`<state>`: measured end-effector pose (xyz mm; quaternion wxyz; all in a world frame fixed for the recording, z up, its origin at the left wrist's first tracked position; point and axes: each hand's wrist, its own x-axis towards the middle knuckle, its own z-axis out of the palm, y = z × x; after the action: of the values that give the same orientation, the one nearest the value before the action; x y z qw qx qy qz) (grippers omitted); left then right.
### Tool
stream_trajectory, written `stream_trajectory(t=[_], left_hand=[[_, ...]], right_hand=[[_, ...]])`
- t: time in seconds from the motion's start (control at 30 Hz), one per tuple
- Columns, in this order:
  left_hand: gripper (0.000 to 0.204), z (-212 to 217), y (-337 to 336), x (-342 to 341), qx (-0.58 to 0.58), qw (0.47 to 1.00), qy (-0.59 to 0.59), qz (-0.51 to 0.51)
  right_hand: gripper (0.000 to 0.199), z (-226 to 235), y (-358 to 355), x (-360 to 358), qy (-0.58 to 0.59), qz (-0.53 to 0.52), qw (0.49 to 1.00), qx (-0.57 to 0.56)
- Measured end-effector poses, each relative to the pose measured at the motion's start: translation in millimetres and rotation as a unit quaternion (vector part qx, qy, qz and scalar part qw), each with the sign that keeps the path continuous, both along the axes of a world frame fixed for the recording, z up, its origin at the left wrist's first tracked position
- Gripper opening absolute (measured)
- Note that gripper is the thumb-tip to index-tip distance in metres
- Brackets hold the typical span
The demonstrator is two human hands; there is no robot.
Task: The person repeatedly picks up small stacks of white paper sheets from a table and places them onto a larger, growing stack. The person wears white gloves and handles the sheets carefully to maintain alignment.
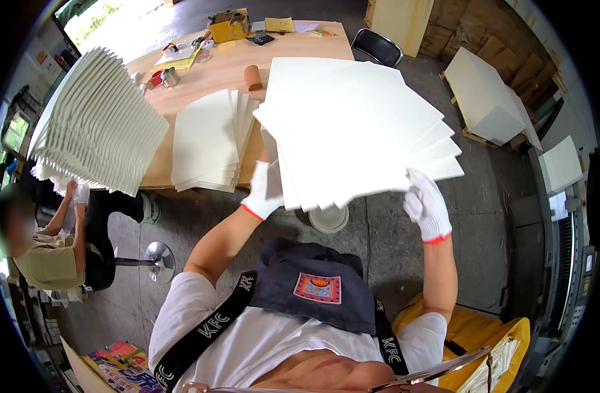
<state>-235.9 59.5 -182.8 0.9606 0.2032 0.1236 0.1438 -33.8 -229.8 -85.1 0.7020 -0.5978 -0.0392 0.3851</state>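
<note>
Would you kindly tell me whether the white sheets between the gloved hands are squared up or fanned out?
Fanned out: the white sheets show separate, stepped corners along their right side, above the right hand.

Left hand white-gloved, turned up, partly hidden so finger pose unclear, left forearm slanting up and inward; right hand also white-gloved, well apart from it, fingers curled in a grip, right forearm near vertical.
</note>
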Motion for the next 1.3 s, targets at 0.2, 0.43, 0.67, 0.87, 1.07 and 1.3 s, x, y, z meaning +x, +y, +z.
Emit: stream_trajectory(t=[0.2,0.43,0.67,0.87,1.07,1.3], left_hand=[[0.052,43.0,-1.8,-19.5,0.226,0.964,0.128,-0.064],[0.044,29.3,3.1,-67.7,0.199,0.961,0.156,0.111],[0.034,10.1,70.5,-149.0,0.183,0.933,0.019,0.311],[0.036,-14.5,152.4,-173.2,0.215,0.88,-0.005,0.424],[0.024,-145.1,245.3,-164.4,0.238,0.799,0.294,0.467],[0.017,-188.3,239.4,-158.6,0.059,0.876,0.239,0.415]], right_hand=[[0.031,-0.5,-45.1,-10.6,-0.05,0.01,0.998,-0.041],[0.037,12.9,13.9,-9.1,-0.096,0.069,0.993,0.001],[0.043,10.3,185.7,-66.6,-0.502,0.156,0.845,0.094],[0.069,-64.3,309.0,-186.0,-0.3,0.208,0.929,0.059],[0.058,-154.0,396.9,-182.3,-0.063,0.23,0.971,-0.019],[0.052,-249.5,413.7,-166.5,0.009,0.228,0.972,-0.056]])
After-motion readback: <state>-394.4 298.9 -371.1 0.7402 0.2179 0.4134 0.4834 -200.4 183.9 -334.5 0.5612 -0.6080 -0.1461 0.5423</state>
